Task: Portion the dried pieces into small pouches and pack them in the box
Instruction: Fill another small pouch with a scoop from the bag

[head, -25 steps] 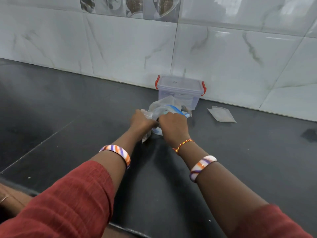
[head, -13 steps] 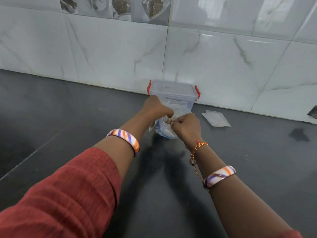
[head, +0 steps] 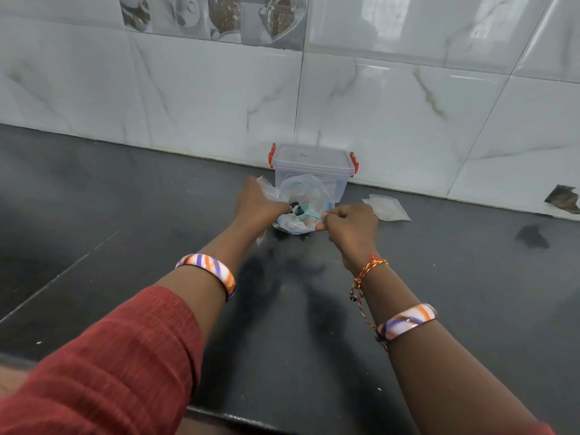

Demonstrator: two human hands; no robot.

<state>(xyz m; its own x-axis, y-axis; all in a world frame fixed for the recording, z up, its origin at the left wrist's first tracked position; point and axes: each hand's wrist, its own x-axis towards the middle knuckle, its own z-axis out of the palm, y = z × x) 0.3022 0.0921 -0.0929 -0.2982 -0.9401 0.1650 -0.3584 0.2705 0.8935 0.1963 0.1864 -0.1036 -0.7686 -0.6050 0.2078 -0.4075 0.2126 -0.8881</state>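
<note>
Scoop now drawn out, pinched by right hand.

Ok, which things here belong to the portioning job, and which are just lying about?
In the job:
- left hand holding the plastic bag open
- right hand holding the teal scoop of dark pieces
- lidded box
- flat pouch beside it

Lying about:
- dark patch on the counter
</note>
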